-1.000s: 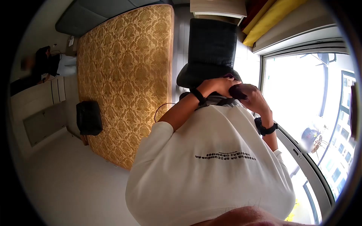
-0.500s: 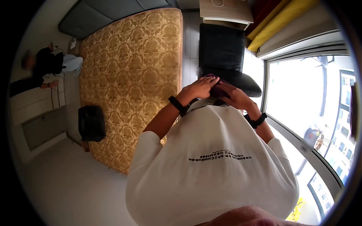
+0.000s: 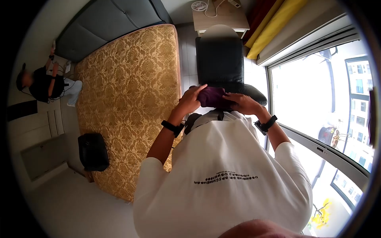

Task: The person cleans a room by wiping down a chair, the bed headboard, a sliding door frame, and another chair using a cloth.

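Note:
A dark purple folded cloth (image 3: pixel 214 97) is held in front of my waist, just short of the black chair. My left hand (image 3: pixel 189 101) grips its left end, with the index finger stretched along the top edge. At the right end, my right hand (image 3: pixel 243 104) has its fingers on the cloth, the thumb side hidden. Both wrists wear black bands. Just beyond the cloth is the black padded chair (image 3: pixel 220 59), its seat partly behind my hands.
To the left lies a bare mattress (image 3: pixel 131 79) in gold patterned fabric, with a black bag (image 3: pixel 93 151) at its near left edge. Past it, another person (image 3: pixel 45 83) stands by the wall. A wooden desk (image 3: pixel 222 18) with cables is ahead; a large window (image 3: pixel 305 95) fills the right.
The cloth has come into fuller view as my hands moved apart, the left one shifting left. My view has tilted up and right. The other person has raised an arm toward the headboard.

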A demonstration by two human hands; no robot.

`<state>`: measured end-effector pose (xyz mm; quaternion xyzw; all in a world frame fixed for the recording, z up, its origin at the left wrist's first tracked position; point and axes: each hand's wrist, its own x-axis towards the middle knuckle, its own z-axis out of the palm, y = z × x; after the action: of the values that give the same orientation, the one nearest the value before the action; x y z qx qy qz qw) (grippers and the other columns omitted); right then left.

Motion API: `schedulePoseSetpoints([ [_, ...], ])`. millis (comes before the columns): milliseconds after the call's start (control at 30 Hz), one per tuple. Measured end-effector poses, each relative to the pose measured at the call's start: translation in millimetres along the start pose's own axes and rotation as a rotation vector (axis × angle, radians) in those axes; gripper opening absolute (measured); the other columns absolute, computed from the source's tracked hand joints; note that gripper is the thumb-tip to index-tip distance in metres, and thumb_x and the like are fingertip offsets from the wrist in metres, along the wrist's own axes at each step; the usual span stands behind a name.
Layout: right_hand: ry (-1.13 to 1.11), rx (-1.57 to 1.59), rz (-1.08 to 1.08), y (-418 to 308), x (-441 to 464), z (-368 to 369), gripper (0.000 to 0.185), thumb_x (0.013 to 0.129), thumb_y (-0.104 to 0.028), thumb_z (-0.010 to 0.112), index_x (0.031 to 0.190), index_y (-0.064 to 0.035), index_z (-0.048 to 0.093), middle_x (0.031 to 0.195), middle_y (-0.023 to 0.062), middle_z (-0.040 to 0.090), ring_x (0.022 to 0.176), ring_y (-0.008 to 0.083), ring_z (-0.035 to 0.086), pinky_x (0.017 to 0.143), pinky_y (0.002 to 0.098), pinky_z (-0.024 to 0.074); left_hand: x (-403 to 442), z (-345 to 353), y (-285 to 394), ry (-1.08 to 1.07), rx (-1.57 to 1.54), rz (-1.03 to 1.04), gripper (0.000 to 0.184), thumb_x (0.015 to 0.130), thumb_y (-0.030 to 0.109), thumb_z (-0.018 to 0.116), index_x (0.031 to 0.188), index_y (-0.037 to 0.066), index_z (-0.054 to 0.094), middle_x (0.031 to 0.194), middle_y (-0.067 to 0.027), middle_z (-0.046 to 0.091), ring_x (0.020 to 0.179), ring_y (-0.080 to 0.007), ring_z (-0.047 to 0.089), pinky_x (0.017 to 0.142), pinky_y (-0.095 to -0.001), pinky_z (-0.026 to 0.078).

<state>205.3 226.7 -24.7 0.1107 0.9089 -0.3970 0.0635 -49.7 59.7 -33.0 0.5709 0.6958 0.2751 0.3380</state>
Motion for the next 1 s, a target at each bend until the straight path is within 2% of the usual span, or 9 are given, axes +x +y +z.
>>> schedulePoseSetpoints([
  [67, 0.118, 0.080, 0.025, 5, -11, -16, 0.038, 0.079, 0.001, 0.054, 0.114, -0.0028, 0.070, 0.111, 0.0186, 0.070, 0.100, 0.0348, 0.067, 0.091, 0.0403, 0.0531, 13, 16, 31, -0.007, -0.069, -0.029, 0.056, 0.083, 0.004, 0.053, 0.138, 0.006, 0.051, 0.130, -0.0214, 0.059, 0.121, -0.0403, 0.055, 0.105, -0.0447, 0.043],
  [233, 0.633, 0.180, 0.253, 42, -45, -55, 0.038, 0.083, 0.008, 0.046, 0.111, -0.0011, 0.069, 0.100, 0.0184, 0.070, 0.090, 0.0346, 0.069, 0.087, 0.0400, 0.0546, 36, 52, 62, -0.133, -0.027, 0.163, 0.070, 0.074, -0.012, 0.048, 0.140, 0.010, 0.051, 0.132, -0.0182, 0.058, 0.124, -0.0363, 0.053, 0.106, -0.0420, 0.043],
  [367, 0.361, 0.106, 0.301, 56, -53, -51, 0.054, 0.090, -0.003, 0.056, 0.143, -0.0101, 0.046, 0.127, 0.0202, 0.060, 0.113, 0.0389, 0.060, 0.097, 0.0434, 0.0498, 38, 50, 50, -0.102, -0.048, 0.097, 0.071, 0.072, -0.019, 0.041, 0.135, 0.008, 0.057, 0.134, -0.0181, 0.058, 0.123, -0.0360, 0.055, 0.106, -0.0380, 0.044],
  [467, -0.033, -0.110, 0.302, 68, -44, -22, 0.052, 0.102, -0.042, 0.045, 0.144, -0.0118, 0.046, 0.129, 0.0200, 0.059, 0.121, 0.0382, 0.056, 0.105, 0.0459, 0.0426, 15, 29, 30, -0.021, 0.050, -0.022, 0.070, 0.074, -0.018, 0.041, 0.135, 0.010, 0.059, 0.134, -0.0162, 0.057, 0.120, -0.0347, 0.058, 0.103, -0.0388, 0.047],
  [567, -0.116, 0.027, 0.334, 69, -39, -41, 0.059, 0.102, -0.053, 0.036, 0.143, -0.0120, 0.049, 0.133, 0.0194, 0.058, 0.125, 0.0373, 0.053, 0.108, 0.0436, 0.0395, -4, 30, -6, 0.107, 0.093, -0.056, 0.070, 0.074, -0.019, 0.038, 0.135, 0.008, 0.059, 0.136, -0.0159, 0.056, 0.123, -0.0336, 0.056, 0.107, -0.0367, 0.044],
  [667, -0.209, 0.396, 0.450, 120, -36, -39, 0.060, 0.102, -0.053, 0.039, 0.142, -0.0093, 0.051, 0.143, 0.0152, 0.053, 0.130, 0.0287, 0.051, 0.111, 0.0377, 0.0369, -14, 45, -3, 0.240, -0.528, -0.111, 0.070, 0.070, -0.016, 0.039, 0.133, 0.006, 0.060, 0.138, -0.0152, 0.054, 0.128, -0.0315, 0.053, 0.112, -0.0365, 0.039],
  [800, -0.205, 0.595, 0.382, 180, -32, -11, 0.059, 0.099, -0.048, 0.050, 0.141, -0.0073, 0.053, 0.145, 0.0134, 0.051, 0.134, 0.0252, 0.047, 0.114, 0.0334, 0.0332, 9, 73, 11, 0.389, -0.249, 0.103, 0.069, 0.063, -0.005, 0.046, 0.128, 0.010, 0.064, 0.135, -0.0134, 0.057, 0.126, -0.0307, 0.054, 0.111, -0.0406, 0.039],
  [933, -0.199, 0.649, 0.359, 193, -21, 0, 0.043, 0.100, -0.034, 0.052, 0.138, -0.0157, 0.058, 0.144, 0.0099, 0.052, 0.131, 0.0210, 0.048, 0.113, 0.0319, 0.0329, 30, 78, 72, 0.188, 0.158, -0.034, 0.065, 0.063, 0.001, 0.052, 0.124, 0.019, 0.065, 0.118, -0.0099, 0.068, 0.110, -0.0341, 0.060, 0.099, -0.0436, 0.047],
  [1000, -0.209, 0.609, 0.332, 199, -15, 3, 0.042, 0.100, -0.031, 0.050, 0.138, -0.0155, 0.058, 0.145, 0.0100, 0.051, 0.132, 0.0218, 0.047, 0.113, 0.0328, 0.0325, 48, 96, 84, 0.169, 0.183, 0.108, 0.066, 0.064, 0.001, 0.052, 0.126, 0.019, 0.064, 0.118, -0.0100, 0.067, 0.109, -0.0331, 0.061, 0.097, -0.0431, 0.049],
])
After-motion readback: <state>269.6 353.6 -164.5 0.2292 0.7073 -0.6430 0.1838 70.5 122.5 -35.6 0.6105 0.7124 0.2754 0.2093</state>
